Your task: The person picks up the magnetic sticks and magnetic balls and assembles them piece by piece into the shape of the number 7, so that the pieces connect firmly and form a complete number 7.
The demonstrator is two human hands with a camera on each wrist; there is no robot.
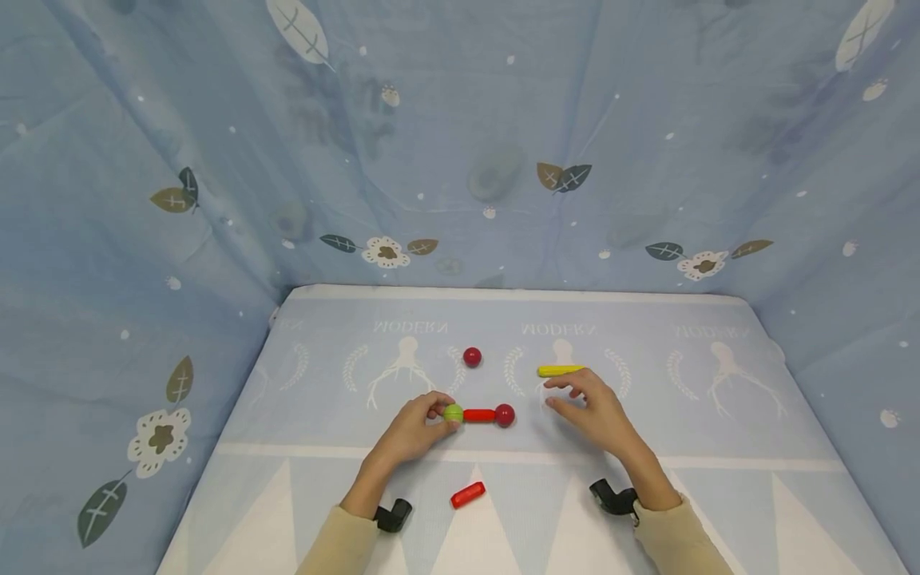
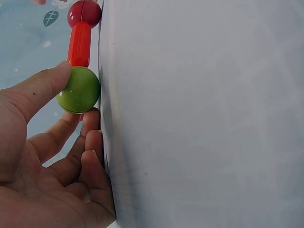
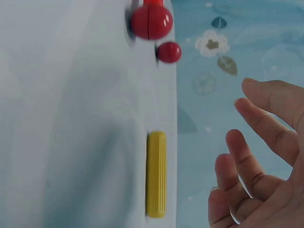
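Observation:
My left hand [image 1: 417, 427] pinches a green ball [image 2: 80, 91] between thumb and fingers. Joined in a line with that ball are a short red rod [image 1: 479, 415] and a dark red ball [image 1: 505, 415], which lie on the table. My right hand [image 1: 592, 411] hovers over the table with its fingers apart and loosely bent, holding nothing. Closest to it is a yellow ridged rod [image 3: 156, 175], just beyond its fingertips; in the head view the hand covers part of the rod's right end.
Another dark red ball [image 1: 472, 357] sits farther back, left of the yellow rod. A loose red rod [image 1: 468, 495] lies nearer the front, between the forearms. Blue patterned cloth [image 1: 460, 160] hangs behind and at both sides of the table [image 1: 647, 319].

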